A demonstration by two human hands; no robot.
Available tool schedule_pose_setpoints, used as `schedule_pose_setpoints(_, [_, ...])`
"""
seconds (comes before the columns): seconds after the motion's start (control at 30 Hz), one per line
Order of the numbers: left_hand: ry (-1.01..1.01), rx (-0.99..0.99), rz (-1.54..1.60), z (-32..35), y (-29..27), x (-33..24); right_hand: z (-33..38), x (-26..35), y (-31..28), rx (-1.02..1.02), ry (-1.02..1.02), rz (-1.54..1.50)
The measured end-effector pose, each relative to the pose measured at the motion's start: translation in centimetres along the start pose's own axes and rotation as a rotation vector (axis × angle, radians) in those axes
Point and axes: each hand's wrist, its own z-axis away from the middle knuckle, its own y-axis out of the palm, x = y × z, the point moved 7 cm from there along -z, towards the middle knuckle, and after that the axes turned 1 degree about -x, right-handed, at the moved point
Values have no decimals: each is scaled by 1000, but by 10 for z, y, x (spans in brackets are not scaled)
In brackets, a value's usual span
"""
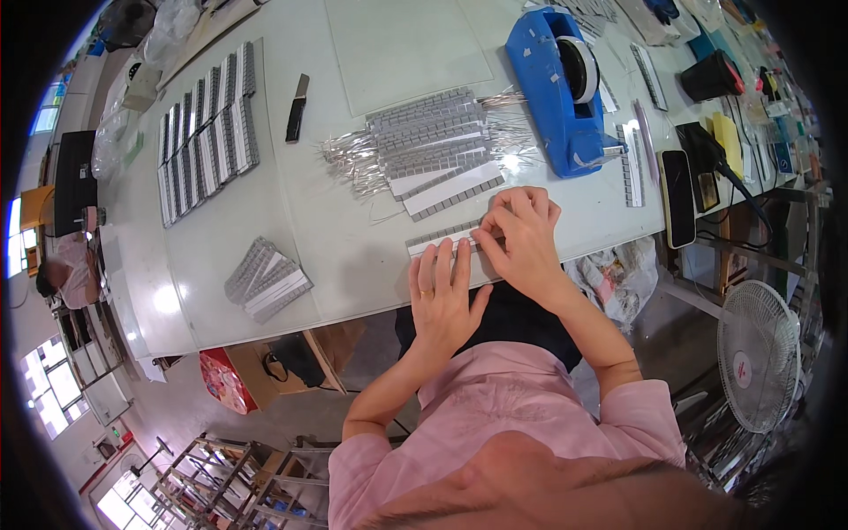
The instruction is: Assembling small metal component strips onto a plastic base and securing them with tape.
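A narrow grey-and-white strip point(422, 245) lies flat on the table near its front edge. My left hand point(442, 299) rests on it with fingers stretched out, a ring on one of them. At the strip's right end my right hand point(527, 246) is curled, thumb and forefinger close together; whatever they pinch is too small to make out. Just beyond both hands lies a pile of similar strips point(433, 146), with thin silvery wires point(353, 161) sticking out on either side. To the right of that pile stands a blue tape dispenser point(549, 97).
Rows of strips point(209, 132) lie at the far left, a smaller fanned stack point(268, 281) nearer. A knife with a black handle point(298, 110) lies between rows and pile. On the right are a phone point(677, 199) and a black cup point(711, 75); a fan point(756, 353) stands beyond the table.
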Motion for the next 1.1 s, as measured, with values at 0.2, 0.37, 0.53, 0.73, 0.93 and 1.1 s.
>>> schedule_pose_setpoints(0.2, [-2, 1, 8, -3, 0, -2, -2, -3, -9, 21, 42, 69])
schedule_pose_setpoints(0.37, [-13, 25, -16, -7, -3, -4, -3, -23, -63, -161, 33, 153])
schedule_pose_setpoints(0.53, [20, 20, -94, -6, -7, -5, -39, -43, -156, -376, -64, 409])
schedule_pose_setpoints(0.73, [42, -16, -99, -7, -1, -8, -71, -67, -163, -22, -89, 251])
schedule_pose_setpoints(0.93, [35, -31, -106, -7, -3, -8, -66, -81, -151, 18, 81, 0])
schedule_pose_setpoints(1.1, [29, -26, -104, -7, -4, -10, -23, -40, -149, -417, 33, 523])
